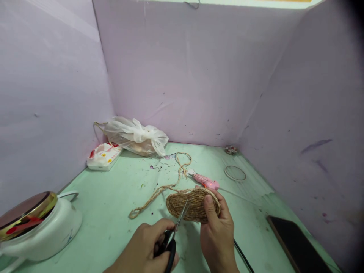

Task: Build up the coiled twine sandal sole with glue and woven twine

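Toward the counter's [108, 212] near edge, I've got scissors [171, 248] in my curled left hand [150, 242], right hand [217, 231] pinching a coiled-rope oval [196, 208].

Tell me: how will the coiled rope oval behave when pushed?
The coiled rope oval is probably stiff: the right hand holds one end, and the other shows no droop. Its ridged surface suggests little slipping. Being flat, it seems unlikely to roll.
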Motion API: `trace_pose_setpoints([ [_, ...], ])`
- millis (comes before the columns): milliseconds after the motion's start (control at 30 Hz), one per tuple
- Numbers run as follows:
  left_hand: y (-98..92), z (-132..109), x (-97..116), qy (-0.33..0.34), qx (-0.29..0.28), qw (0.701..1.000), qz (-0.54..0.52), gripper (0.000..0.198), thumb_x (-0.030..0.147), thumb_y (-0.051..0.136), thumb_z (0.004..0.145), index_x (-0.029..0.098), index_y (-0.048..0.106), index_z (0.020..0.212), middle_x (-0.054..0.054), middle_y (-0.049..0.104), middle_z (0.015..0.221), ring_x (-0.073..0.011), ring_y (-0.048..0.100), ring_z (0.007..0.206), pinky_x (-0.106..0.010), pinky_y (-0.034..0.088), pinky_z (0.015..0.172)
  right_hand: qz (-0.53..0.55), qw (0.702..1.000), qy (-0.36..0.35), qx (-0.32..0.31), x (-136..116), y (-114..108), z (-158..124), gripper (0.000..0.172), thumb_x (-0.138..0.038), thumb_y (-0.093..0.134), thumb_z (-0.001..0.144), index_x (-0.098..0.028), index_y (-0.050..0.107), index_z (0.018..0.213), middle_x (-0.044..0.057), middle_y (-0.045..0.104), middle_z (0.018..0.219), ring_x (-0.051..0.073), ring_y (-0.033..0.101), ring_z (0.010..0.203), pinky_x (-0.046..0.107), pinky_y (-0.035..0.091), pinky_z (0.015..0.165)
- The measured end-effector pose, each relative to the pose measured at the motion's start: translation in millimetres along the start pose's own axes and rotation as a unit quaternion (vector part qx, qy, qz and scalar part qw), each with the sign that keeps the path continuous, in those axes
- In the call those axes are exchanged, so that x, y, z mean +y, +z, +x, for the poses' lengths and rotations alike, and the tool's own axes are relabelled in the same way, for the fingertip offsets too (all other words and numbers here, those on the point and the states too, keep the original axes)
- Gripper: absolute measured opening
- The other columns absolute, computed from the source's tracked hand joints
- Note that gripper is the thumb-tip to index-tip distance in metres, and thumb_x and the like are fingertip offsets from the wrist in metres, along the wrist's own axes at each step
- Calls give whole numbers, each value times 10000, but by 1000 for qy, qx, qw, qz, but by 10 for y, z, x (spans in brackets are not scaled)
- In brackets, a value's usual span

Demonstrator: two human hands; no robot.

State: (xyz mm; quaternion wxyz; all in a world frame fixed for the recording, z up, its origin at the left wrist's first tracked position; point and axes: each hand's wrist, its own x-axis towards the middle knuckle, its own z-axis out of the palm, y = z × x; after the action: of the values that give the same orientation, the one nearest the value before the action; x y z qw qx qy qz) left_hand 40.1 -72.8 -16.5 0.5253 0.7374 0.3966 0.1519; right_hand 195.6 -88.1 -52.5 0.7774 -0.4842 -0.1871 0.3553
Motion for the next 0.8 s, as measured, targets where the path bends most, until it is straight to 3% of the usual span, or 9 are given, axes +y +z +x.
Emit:
trace_pose_setpoints([
  [200,50,-31,-34,50,37,997,51,245,153,519,603,169,598,835,93,317,462,-69,284,413,-188,235,405,22,1000,11,0,-21,11,13,333,-415,655,708,-243,565,978,18,664,937,171,596,743,274,476,612],
  [400,-70,-22,-72,32,247,968,15,303,268,587,632,176,611,920,35,550,558,-99,433,467,-198,370,462,40,997,66,-28,-36,18,49,288,-390,684,681,-217,617,902,11,677,827,173,597,719,274,467,635],
  [500,-229,51,-95,8,271,961,-52,378,353,608,646,154,582,965,10,592,615,-134,533,565,-212,434,526,25,990,123,-72,-35,32,41,252,-353,717,649,-187,634,821,26,680,771,182,600,710,278,465,642],
  [600,-364,137,-154,-9,270,960,-65,441,415,591,670,142,556,1015,24,557,571,-142,540,559,-224,429,522,48,974,186,-121,-42,52,23,230,-324,730,638,-179,628,784,29,678,723,182,603,686,282,461,630],
  [700,-488,218,-265,-58,309,946,80,441,413,575,683,174,563,1053,0,609,620,-176,579,600,-247,424,542,80,963,217,-142,-50,60,15,226,-312,733,637,-175,629,785,24,666,699,173,598,662,280,454,624],
  [800,-633,291,-409,-138,337,881,303,474,304,523,714,226,519,1182,-73,686,885,-263,623,802,-311,440,645,88,961,230,-125,-38,55,21,224,-286,745,616,-167,638,773,6,639,662,160,584,650,261,441,620],
])
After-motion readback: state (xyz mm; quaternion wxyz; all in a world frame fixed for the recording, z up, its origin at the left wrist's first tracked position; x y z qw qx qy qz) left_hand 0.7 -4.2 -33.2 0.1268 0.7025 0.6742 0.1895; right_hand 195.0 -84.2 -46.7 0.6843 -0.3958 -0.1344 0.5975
